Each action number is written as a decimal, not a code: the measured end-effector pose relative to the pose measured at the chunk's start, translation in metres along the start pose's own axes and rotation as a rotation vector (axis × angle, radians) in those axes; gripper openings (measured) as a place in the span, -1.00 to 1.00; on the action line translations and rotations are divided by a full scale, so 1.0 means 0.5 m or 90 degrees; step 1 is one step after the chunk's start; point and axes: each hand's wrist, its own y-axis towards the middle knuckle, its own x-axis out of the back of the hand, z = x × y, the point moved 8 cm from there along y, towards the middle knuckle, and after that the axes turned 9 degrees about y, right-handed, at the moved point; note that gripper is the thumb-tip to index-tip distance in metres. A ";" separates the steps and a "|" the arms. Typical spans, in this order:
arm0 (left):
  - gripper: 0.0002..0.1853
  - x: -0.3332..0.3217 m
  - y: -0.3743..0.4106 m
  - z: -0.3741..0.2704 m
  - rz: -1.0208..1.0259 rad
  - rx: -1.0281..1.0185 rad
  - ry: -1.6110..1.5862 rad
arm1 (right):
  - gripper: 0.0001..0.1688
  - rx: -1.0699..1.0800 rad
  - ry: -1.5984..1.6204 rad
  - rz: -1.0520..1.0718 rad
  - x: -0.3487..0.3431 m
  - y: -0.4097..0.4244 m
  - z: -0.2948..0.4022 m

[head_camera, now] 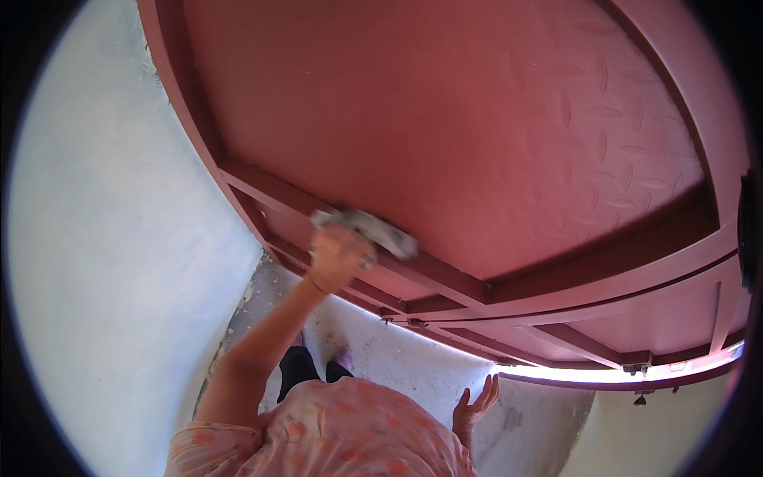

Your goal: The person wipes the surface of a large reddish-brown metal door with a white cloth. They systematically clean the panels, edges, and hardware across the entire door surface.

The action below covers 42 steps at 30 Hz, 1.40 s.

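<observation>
My left hand (pixel 340 250), blurred, grips a crumpled grey-white cloth (pixel 384 229). The cloth lies against the horizontal rail (pixel 444 277) of a dark red metal door (pixel 369 119), just under its large panel. Lower right, my right hand (pixel 475 405) hangs beside my body with its fingers apart and nothing in it. It is apart from the door.
A whitish wall (pixel 113 226) borders the door on the left. A second red door leaf (pixel 638 328) with a bolt (pixel 639 369) stands at the right. Bright light shows beneath the doors, above a stained concrete floor (pixel 393 352).
</observation>
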 end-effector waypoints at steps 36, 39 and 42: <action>-0.72 -0.016 -0.386 0.640 -0.263 1.052 0.126 | -0.57 0.637 0.036 0.077 -0.225 0.396 0.514; -0.73 -0.035 -0.410 0.622 -0.255 1.140 0.072 | -0.53 0.647 0.021 0.089 -0.232 0.395 0.510; -0.74 0.036 -0.252 0.582 -0.342 0.972 0.066 | -0.50 0.648 -0.007 0.088 -0.232 0.391 0.510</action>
